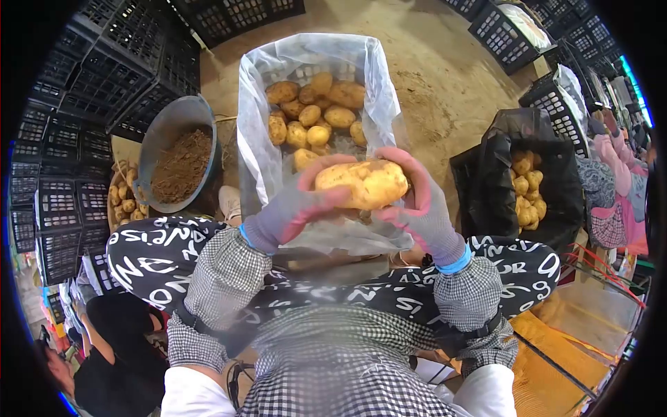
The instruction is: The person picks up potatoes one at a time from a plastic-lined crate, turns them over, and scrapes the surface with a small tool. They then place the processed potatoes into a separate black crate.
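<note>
A large yellow potato [363, 185] is held between my two gloved hands, above the near end of a plastic-lined crate [251, 118]. My left hand [299, 201], in a grey and pink glove, grips its left end. Around the right end curl the fingers of my right hand [425, 201], gloved the same way. Beneath and beyond them, several loose potatoes [339, 117] of mixed sizes lie in the crate. My hands hide part of the crate's near end.
On the left stands a grey tub [147, 167] of soil, beside a container of potatoes [125, 198]. To the right, a black-lined crate [479, 181] holds more potatoes. Stacked black crates [104, 69] rise at the left. Other people [114, 354] sit at both sides.
</note>
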Available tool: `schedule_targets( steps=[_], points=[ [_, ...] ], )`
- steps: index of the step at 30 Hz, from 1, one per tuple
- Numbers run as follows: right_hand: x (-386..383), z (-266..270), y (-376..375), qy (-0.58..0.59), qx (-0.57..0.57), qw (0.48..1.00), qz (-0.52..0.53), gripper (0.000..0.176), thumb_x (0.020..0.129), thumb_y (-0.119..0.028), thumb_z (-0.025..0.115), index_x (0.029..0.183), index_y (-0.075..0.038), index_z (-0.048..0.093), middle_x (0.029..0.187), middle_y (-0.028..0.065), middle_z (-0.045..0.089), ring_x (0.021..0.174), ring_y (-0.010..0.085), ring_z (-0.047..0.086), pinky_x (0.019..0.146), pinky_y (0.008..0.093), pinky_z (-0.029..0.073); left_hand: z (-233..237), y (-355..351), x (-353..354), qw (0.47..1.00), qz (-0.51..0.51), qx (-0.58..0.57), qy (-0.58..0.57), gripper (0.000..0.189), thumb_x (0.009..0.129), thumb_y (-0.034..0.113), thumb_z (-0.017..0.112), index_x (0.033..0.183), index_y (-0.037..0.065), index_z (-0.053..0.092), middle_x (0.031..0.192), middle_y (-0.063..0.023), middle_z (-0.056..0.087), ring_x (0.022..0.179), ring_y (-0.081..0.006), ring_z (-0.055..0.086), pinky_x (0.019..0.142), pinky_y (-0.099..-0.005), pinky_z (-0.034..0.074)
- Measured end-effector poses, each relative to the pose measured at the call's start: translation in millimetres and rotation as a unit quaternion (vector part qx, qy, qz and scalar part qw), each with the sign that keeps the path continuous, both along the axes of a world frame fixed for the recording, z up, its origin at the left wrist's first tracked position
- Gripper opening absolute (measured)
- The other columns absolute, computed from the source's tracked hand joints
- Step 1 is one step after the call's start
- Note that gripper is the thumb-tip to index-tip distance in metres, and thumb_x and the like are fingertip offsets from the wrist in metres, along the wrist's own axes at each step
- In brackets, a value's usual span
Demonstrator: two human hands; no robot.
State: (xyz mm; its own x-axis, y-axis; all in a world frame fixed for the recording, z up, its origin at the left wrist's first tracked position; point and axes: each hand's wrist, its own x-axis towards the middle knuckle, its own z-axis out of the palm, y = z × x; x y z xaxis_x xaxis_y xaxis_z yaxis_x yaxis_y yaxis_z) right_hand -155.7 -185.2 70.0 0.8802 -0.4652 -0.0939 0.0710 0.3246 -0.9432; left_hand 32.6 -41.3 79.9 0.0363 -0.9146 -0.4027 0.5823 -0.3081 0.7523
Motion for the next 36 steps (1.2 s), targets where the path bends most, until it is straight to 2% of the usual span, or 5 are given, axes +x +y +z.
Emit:
schedule_targets(
  steps=[3, 21, 26, 33, 36],
  points=[
    [1.4, -7.5, -3.4, 0.011, -0.017, 1.0, -0.002, 0.099, 0.071, -0.017, 0.089, 0.149, 0.001, 0.031, 0.146, 0.0102, 0.041, 0.133, 0.0184, 0.043, 0.112, 0.0342, 0.036, -8.6, -1.2, -7.0, 0.994, 0.094, -0.042, -0.048, 0.082, 0.072, -0.006, 0.08, 0.142, 0.007, 0.041, 0.139, -0.0085, 0.049, 0.121, -0.0211, 0.057, 0.101, -0.0343, 0.05],
    [3.3, -6.8, -10.9, 0.06, 0.07, 0.996, 0.007, 0.072, 0.091, -0.031, 0.072, 0.145, 0.003, 0.04, 0.137, 0.011, 0.052, 0.124, 0.0159, 0.052, 0.105, 0.0293, 0.043, -32.5, 2.9, -2.4, 0.82, 0.094, -0.202, -0.527, 0.08, 0.069, 0.003, 0.082, 0.14, 0.006, 0.046, 0.137, -0.0125, 0.051, 0.135, -0.0237, 0.044, 0.112, -0.0345, 0.036],
    [7.6, -10.2, 0.9, 0.045, -0.122, 0.991, -0.022, 0.058, 0.09, -0.018, 0.071, 0.142, -0.002, 0.049, 0.132, 0.0062, 0.058, 0.117, 0.0107, 0.054, 0.099, 0.0277, 0.046, -21.6, 3.9, -7.6, 0.944, 0.079, -0.09, -0.307, 0.083, 0.07, 0.002, 0.083, 0.143, 0.004, 0.043, 0.136, -0.0107, 0.052, 0.128, -0.0204, 0.05, 0.108, -0.0321, 0.041],
    [4.5, 0.2, -6.7, 0.096, -0.059, 0.993, 0.022, 0.063, 0.098, -0.042, 0.059, 0.14, 0.004, 0.047, 0.13, 0.0112, 0.056, 0.12, 0.0159, 0.054, 0.101, 0.0294, 0.045, -14.8, 5.8, -8.5, 0.954, 0.064, -0.049, -0.289, 0.083, 0.071, 0.001, 0.083, 0.143, 0.004, 0.042, 0.134, -0.0092, 0.053, 0.124, -0.0173, 0.053, 0.106, -0.0306, 0.043],
    [5.3, -8.3, -7.9, 0.112, -0.018, 0.993, -0.019, 0.055, 0.102, -0.038, 0.053, 0.138, 0.004, 0.049, 0.127, 0.0122, 0.058, 0.116, 0.0174, 0.058, 0.1, 0.0312, 0.048, -12.5, 8.2, -8.6, 0.994, 0.086, -0.016, -0.072, 0.079, 0.072, -0.005, 0.079, 0.142, 0.006, 0.044, 0.135, -0.0072, 0.053, 0.123, -0.0181, 0.054, 0.101, -0.0321, 0.048]
  ],
)
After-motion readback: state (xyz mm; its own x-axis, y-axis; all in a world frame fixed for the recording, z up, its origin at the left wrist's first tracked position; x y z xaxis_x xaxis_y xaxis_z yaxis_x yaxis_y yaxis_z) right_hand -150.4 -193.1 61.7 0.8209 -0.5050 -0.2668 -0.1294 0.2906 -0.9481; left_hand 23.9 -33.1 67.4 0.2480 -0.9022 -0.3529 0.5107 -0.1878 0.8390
